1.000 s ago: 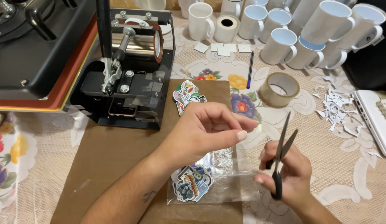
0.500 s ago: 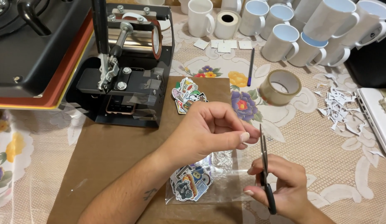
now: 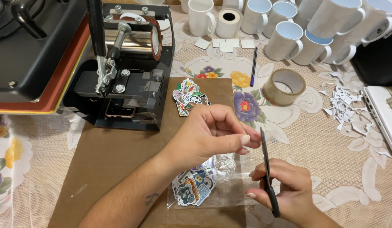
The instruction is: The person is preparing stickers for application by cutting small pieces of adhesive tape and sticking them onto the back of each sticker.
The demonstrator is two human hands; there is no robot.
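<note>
Left hand (image 3: 212,133) pinches something small, hidden by its fingers; right hand (image 3: 284,192) grips closed scissors (image 3: 266,169) above a clear sticker bag (image 3: 204,183) on the near brown mat (image 3: 111,169); lace floral tablecloth (image 3: 314,139); mug press (image 3: 124,67) far left, white mugs (image 3: 288,38) far right.

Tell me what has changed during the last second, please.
The scissors in the right hand went from open blades to shut and now stand upright beside the left hand fingertips. The left hand kept its pinch; the clear bag of stickers stayed put.
</note>
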